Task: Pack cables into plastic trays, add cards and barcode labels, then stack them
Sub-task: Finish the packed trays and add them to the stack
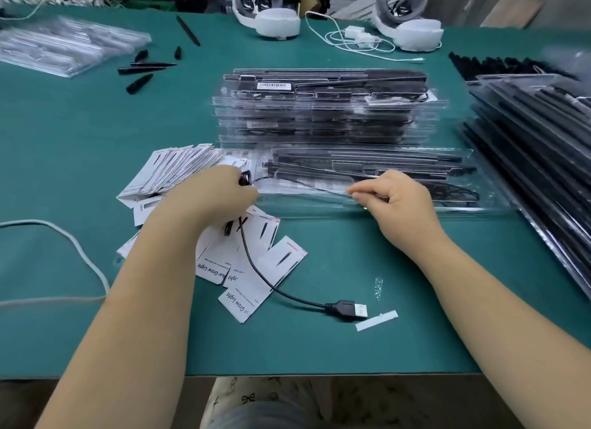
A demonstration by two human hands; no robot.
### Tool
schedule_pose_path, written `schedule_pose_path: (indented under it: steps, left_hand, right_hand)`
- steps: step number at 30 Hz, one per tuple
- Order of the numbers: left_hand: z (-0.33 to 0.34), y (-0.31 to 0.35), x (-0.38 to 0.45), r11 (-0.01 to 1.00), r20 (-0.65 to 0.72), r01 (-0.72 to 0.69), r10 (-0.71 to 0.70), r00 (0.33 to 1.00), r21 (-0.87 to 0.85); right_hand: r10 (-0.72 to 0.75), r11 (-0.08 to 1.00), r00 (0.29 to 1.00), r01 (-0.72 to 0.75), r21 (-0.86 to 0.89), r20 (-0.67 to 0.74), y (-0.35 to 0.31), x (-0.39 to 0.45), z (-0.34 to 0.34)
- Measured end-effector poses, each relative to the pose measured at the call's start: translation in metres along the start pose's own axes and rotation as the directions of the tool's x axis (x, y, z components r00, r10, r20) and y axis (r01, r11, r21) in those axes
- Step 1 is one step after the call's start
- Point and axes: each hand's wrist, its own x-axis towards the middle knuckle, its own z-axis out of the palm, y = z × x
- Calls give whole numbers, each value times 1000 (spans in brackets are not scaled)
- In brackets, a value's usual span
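Note:
A clear plastic tray (pixel 415 204) with black rods lies in front of me on the green table. My left hand (pixel 217 195) grips a coil of black cable (pixel 256 262) at the tray's left end. The cable trails down to a USB plug (pixel 347 310) near the table's front. My right hand (pixel 399 198) pinches a thin stretch of the same cable over the tray's front edge. White printed cards (pixel 179 166) fan out to the left, and more lie under my left wrist. Behind the tray stands a stack of packed trays (pixel 319 108) with a barcode label (pixel 274 85) on top.
Filled trays pile up at the right edge (pixel 537 134). Empty clear trays (pixel 64 44) and loose black caps (pixel 140 83) sit far left. White headsets (pixel 278 22) and a charger with its cable (pixel 358 38) lie at the back. A grey cord (pixel 73 246) loops at left. A label strip (pixel 377 320) lies near the plug.

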Motion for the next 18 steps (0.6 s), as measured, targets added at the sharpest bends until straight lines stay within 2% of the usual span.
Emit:
schedule_pose_path:
  steps: [4,6,8,11,13,15,16,18]
  left_hand:
    - [4,0,3,1000,35,-10,10,999,-14]
    - [6,3,2,1000,-7,18,-18,1000,25]
    - [7,7,-3,990,-70,37,-27,997,134]
    - [5,14,-13,948,-142,-8,56,988,319]
    - [3,18,-22,928,-131,-123,179,975,352]
    - [3,24,-29,917,20,-320,325,946,239]
    - [4,27,-33,903,101,-406,395,913,142]
    - [6,34,-40,851,181,-523,521,834,-43]
  right_hand:
    - [16,999,1000,-16,37,-8,-1,1,1]
    - [26,998,999,-24,58,-35,-2,0,1]
    - [32,998,998,-29,51,-55,-1,0,2]
    - [41,999,997,-40,27,-60,-1,0,2]
    - [43,999,998,-43,1,-53,0,1,2]
    - [44,999,998,-44,-6,-42,1,1,3]
    - [47,999,998,-48,-5,-38,2,1,3]
    - [46,999,998,-47,-13,-37,2,1,3]
